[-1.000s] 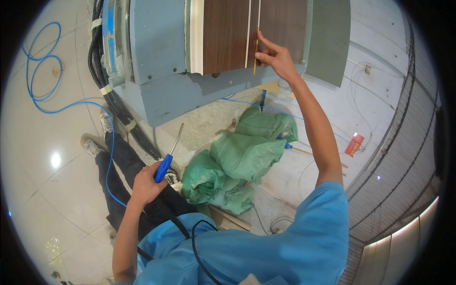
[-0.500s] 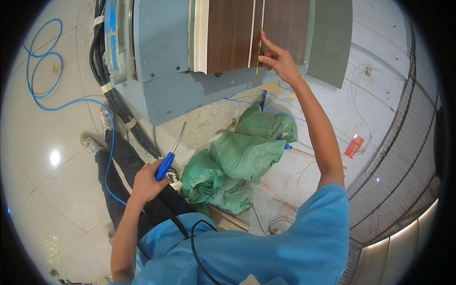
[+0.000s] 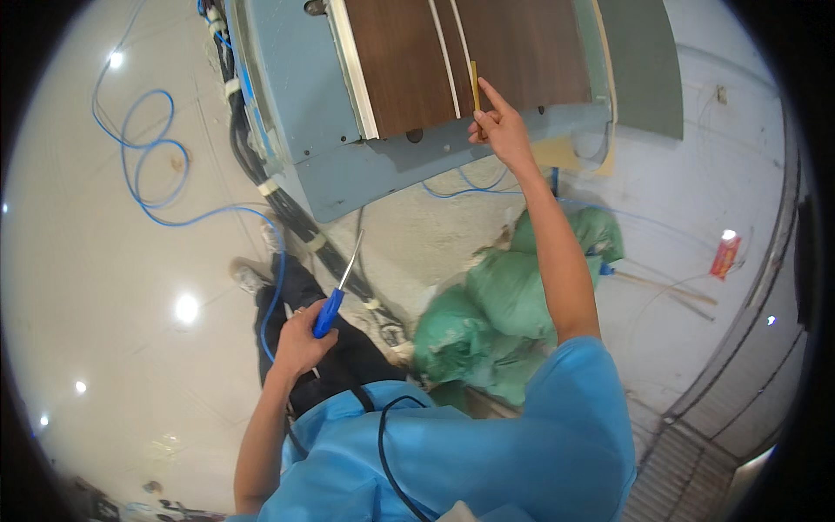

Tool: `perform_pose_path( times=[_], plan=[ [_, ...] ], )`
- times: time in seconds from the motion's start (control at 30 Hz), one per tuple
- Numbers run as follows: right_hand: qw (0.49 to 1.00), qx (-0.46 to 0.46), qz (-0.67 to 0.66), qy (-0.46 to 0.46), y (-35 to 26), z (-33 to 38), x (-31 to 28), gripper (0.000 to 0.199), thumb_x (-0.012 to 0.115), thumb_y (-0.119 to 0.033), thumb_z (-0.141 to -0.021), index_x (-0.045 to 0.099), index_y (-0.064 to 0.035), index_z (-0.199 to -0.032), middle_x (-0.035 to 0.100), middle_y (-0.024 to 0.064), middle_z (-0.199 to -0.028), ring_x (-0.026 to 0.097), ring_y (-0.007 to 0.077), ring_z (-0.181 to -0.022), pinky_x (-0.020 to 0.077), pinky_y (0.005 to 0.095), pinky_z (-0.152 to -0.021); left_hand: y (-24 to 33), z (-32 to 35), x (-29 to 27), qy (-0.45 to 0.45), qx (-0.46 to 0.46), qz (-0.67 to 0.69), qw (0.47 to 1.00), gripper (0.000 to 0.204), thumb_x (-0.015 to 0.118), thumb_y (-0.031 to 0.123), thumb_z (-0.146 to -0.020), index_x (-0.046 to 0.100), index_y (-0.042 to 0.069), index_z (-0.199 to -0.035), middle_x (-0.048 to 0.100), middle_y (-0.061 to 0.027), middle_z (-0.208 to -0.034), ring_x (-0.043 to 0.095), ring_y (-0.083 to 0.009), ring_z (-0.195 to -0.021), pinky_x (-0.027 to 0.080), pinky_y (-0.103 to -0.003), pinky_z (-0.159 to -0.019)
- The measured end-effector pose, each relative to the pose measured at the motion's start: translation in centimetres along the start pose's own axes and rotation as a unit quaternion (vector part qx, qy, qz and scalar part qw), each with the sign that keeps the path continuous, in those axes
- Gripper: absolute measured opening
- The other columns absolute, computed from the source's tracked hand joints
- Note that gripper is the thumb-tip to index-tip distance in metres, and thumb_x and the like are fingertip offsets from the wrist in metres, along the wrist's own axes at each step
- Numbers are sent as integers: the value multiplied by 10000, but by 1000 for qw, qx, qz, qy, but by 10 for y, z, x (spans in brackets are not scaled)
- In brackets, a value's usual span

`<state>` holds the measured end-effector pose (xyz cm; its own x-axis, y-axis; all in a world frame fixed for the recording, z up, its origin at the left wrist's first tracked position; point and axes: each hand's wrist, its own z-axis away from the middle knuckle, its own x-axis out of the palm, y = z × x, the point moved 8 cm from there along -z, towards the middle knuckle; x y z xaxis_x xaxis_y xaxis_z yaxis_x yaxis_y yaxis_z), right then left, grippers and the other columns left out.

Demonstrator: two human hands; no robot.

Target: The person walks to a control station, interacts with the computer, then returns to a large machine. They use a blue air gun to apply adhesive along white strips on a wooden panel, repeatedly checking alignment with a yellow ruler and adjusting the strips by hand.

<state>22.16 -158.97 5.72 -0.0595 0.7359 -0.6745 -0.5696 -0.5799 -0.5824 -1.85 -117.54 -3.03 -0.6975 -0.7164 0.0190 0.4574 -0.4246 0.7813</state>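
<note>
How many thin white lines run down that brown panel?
2: one line nearer the cream trim, the other line just right of it, above the yellow strip at the right hand. Any beyond the picture's top would be hidden.

Pale, glossy floor [image 3: 113,304], light reflections [image 3: 186,308] on it. Thin blue hose [image 3: 233,209] lies in loose loops at left, trails past person's shoes [image 3: 249,278]. Bundle of black cables [image 3: 292,213], bound with pale ties [image 3: 268,187], runs slantwise just beside shoes. Bulging green sacks [image 3: 509,296] heaped together at right. Small dark clutter [image 3: 91,502] near lower left edge, too blurred to identify.
</note>
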Motion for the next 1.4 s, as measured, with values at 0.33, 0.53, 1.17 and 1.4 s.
perform_pose_path(
  times=[0.33, 0.53, 1.17, 1.4],
  plan=[
    [851, 35, -519, 77, 101, 141, 90, 292, 599, -163, -1021, 594, 22, -1246, 709, 112, -916, 672, 174, -774, 518, 310, -706, 31, 25, -14, 31, -16, 146, 989, 698, 694, 45, -871, 481, 73, -1536, 580, -148, -1429, 521, -252, -1348, 404, -383, -1125],
    [783, 185, -591, 65, 161, 284, 269, 121, 597, -146, -995, 617, -33, -955, 658, 74, -760, 605, 140, -593, 495, 308, -552, 57, 4, -34, 15, -17, -20, 1000, 184, 673, 176, -948, 715, 20, -1036, 669, -47, -860, 589, -115, -774, 456, -295, -740],
    [959, 121, -244, 79, 320, 474, 496, 106, 562, -125, -1033, 578, -45, -963, 649, 170, -905, 665, 393, -876, 527, 454, -732, 155, -145, 89, -253, 418, -760, 429, 415, 736, 362, -786, 747, 205, -1169, 675, -26, -1331, 533, -248, -1385, 358, -478, -1192],
    [933, 93, -331, 106, 343, 516, 549, 114, 543, -105, -1040, 605, -9, -1041, 643, 182, -923, 660, 395, -857, 530, 465, -739, 137, -163, 86, -245, 385, -808, 373, 358, 733, 366, -739, 752, 203, -1058, 736, 26, -1082, 670, -193, -1140, 433, -404, -1062]
  ],
)
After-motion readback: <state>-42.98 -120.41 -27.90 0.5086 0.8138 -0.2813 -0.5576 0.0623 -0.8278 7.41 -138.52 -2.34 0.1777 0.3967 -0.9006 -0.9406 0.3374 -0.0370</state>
